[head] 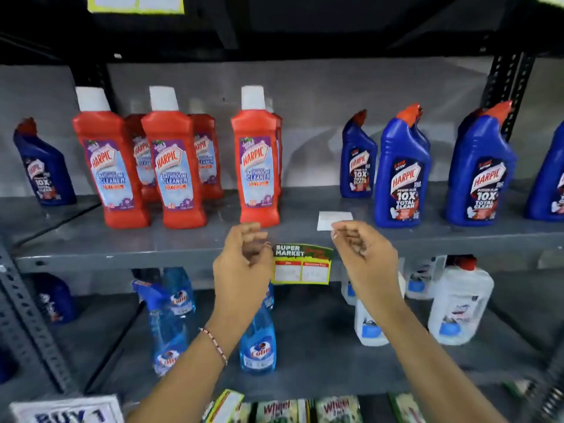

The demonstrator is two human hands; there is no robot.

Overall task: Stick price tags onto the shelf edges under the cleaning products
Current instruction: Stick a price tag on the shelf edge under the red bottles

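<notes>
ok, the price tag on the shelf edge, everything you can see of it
The price tag is a yellow-bordered paper label with a dark green "SUPER MARKET" header, a red patch and two white price boxes, their print too blurred to read. It sits flat and nearly level on the grey shelf edge, its lower part hanging below. Neither hand clearly touches it.

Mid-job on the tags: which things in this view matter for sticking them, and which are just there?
Job:
price tag on the shelf edge
white paper slip at the right hand
left hand
red Harpic bottles
blue Harpic bottles

Just there:
Colin spray bottles
white bottles
Wheel packets
BUY 1 sign
</notes>
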